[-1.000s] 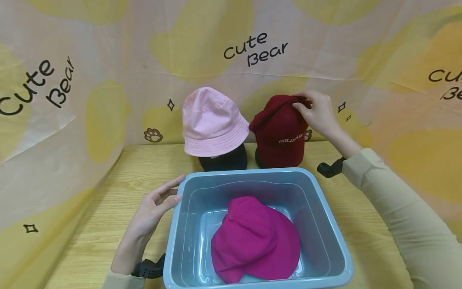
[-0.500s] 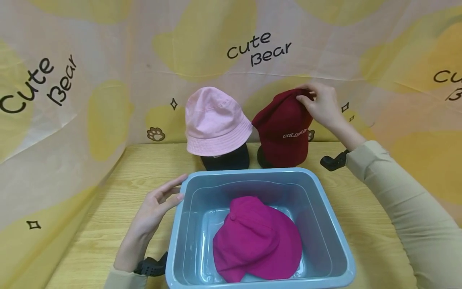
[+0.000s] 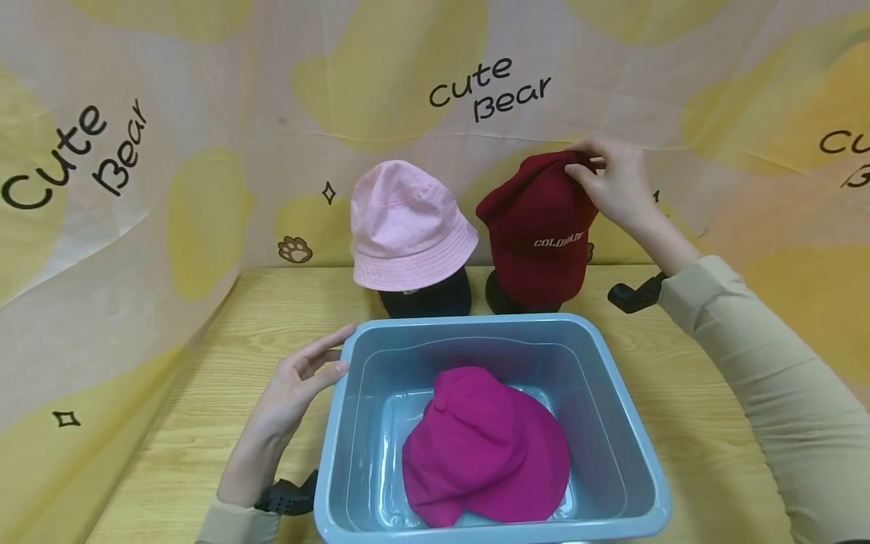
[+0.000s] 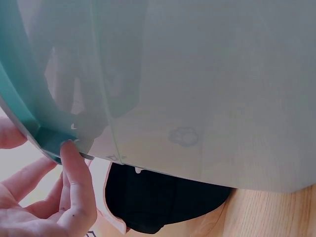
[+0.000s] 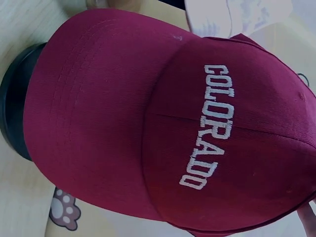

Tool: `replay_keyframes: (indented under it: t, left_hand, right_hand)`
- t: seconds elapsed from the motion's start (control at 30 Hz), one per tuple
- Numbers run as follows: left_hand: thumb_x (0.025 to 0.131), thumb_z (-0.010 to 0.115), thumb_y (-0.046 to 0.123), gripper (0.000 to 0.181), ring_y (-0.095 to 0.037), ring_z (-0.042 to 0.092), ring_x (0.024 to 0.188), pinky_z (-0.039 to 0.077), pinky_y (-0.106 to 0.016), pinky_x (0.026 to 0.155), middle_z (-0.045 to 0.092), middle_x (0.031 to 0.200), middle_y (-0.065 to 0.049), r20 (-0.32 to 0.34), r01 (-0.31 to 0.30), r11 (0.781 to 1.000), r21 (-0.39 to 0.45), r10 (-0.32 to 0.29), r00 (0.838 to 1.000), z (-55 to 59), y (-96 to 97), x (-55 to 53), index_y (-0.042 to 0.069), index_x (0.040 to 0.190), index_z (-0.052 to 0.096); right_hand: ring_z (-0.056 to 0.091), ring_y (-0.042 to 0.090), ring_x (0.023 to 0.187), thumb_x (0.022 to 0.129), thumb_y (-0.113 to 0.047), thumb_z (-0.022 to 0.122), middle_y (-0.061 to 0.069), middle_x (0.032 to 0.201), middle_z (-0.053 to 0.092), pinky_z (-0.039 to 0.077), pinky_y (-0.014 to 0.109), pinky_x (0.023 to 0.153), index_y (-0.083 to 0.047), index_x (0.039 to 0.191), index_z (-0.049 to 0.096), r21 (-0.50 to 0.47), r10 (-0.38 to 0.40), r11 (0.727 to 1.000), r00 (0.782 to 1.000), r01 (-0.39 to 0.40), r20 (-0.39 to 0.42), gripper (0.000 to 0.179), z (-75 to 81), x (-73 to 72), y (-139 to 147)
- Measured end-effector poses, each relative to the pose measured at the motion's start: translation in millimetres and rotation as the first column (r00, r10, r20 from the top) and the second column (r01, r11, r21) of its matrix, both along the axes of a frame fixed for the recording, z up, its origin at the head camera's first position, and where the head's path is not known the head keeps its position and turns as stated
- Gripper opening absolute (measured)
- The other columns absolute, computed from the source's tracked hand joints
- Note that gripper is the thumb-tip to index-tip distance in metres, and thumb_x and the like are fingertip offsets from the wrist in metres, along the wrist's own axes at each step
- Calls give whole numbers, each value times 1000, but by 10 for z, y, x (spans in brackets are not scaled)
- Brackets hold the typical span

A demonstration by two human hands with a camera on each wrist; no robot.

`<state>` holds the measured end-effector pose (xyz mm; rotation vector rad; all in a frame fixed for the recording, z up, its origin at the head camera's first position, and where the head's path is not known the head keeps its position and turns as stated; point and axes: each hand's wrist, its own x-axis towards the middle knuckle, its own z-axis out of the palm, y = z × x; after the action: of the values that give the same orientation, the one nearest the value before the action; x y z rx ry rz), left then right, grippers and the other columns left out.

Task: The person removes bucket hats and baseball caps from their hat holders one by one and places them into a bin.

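My right hand (image 3: 615,185) pinches the top of a dark red baseball cap (image 3: 544,227), its brim pointing down. White lettering reading COLORADO crosses the front of the cap (image 5: 207,128) in the right wrist view. A dark round base (image 3: 503,296) shows below the brim. My left hand (image 3: 292,381) touches the left rim of a light blue plastic basin (image 3: 462,323) with fairly straight fingers; the left wrist view shows its fingers (image 4: 76,182) at the basin's edge. A magenta cap (image 3: 482,446) lies inside the basin, brim to the right.
Behind the basin, left of the red cap, a pale pink bucket hat (image 3: 408,227) sits over a black cap (image 3: 431,298). A printed cloth (image 3: 381,75) hangs behind and to the left of the wooden table (image 3: 183,453).
My right hand has raised the red cap a little, uncovering more of the dark base beneath it. The left hand stays at the basin's rim; the view has shifted slightly.
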<state>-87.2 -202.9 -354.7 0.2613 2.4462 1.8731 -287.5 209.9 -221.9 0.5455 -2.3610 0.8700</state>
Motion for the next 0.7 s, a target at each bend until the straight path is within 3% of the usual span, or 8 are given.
replay_keyframes:
  t: [0.1,0.23,0.33,0.5,0.57,0.7]
  left_hand:
    - [96,58,18,48,-8,61,106,41,-33,95,64,119,-1,1,1,1000,6,-1,1000,1,-1,2,11,142,47]
    - [96,58,17,49,-8,61,106,44,-26,93,65,118,4,3,10,1000,23,-10,1000,-7,-3,-1,10,142,46]
    - [96,58,16,49,-7,61,106,44,-24,92,65,116,8,1,21,999,30,-21,1000,-22,-5,-11,10,142,46]
    - [96,58,15,48,-7,62,105,46,-24,91,66,115,4,-11,21,1000,17,-21,1000,-37,-16,-22,9,142,47]
    - [96,58,16,48,-8,61,105,45,-26,91,66,116,1,-10,16,1000,12,-16,1000,-37,-20,-28,10,142,47]
    - [96,58,18,48,-8,60,107,40,-36,96,64,119,-3,-1,8,1000,6,-8,1000,-34,-16,-44,12,142,47]
  right_hand:
    - [68,28,98,90,-8,64,16,106,69,53,42,90,-1,109,69,-20,-10,1000,1000,10,-16,20,21,23,9]
    - [62,-6,88,89,-9,66,14,103,68,54,35,89,-2,107,70,-41,-23,999,999,22,-23,19,31,72,47]
    - [51,-20,80,88,-9,67,5,97,68,53,23,86,-3,104,70,-41,-26,999,999,25,-34,17,31,116,80]
    - [50,-23,77,88,-11,69,-19,92,63,48,9,79,-5,105,71,-41,-33,999,999,32,-28,19,53,191,110]
    - [49,-24,77,88,-13,68,-16,94,65,47,8,79,-6,107,71,-41,-41,998,999,40,-24,21,78,223,112]
    - [49,-24,80,88,-13,68,2,102,70,45,6,80,-8,109,72,-33,-59,998,997,57,-52,22,149,298,117]
